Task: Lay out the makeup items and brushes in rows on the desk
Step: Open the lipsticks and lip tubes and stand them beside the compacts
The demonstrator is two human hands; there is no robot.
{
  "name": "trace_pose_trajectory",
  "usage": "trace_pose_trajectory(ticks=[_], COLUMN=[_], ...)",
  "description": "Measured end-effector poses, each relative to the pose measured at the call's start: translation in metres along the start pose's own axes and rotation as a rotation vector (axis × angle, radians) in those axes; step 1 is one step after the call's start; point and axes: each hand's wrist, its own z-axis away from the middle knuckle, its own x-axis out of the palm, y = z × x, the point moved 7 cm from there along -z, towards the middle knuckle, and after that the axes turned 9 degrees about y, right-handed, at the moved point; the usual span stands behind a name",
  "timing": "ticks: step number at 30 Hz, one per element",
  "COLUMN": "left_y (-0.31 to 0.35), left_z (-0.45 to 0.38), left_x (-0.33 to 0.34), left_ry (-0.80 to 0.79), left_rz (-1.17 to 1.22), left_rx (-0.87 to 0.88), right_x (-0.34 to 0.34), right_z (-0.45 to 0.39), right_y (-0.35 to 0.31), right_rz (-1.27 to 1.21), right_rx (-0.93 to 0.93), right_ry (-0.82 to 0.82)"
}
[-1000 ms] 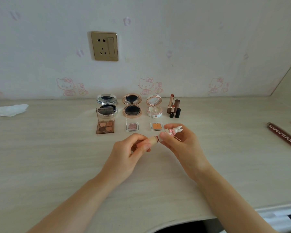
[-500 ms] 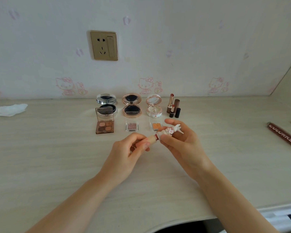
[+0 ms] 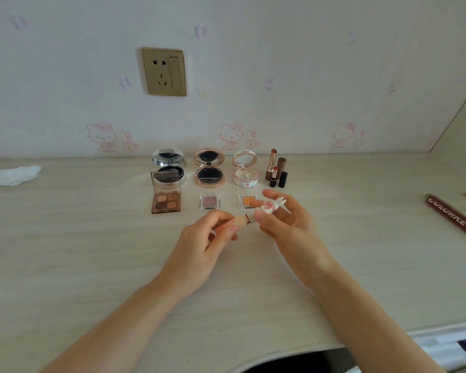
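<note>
Centre frame, just above the desk point(image 3: 65, 251): left hand point(image 3: 199, 246) pinches the lipstick tube point(image 3: 240, 223), right hand point(image 3: 288, 224) grips its bunny cap point(image 3: 272, 207), pulled slightly apart. Compacts point(image 3: 209, 168) and palettes point(image 3: 166, 195) sit in rows behind.

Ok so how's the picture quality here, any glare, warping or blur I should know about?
Head view: soft, even daylight with faint shadows under the hands; wide-angle bending shows at the desk edge and the right wall; the open compacts' mirrors reflect dark, no harsh glare; the small white-capped tube held between both hands is slightly soft, its detail hard to read.
</note>
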Motion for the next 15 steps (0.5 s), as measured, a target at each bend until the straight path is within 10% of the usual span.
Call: trace_pose_trajectory(ticks=[15], left_y=[0.0022], left_z=[0.0012], left_x=[0.0033], left_ry=[-0.045], left_rz=[0.024], left_rx=[-0.028], right_x=[-0.0070], right_z=[-0.0017], right_y=[-0.0014], right_rz=[0.038], right_rx=[-0.059], right_ry=[0.086])
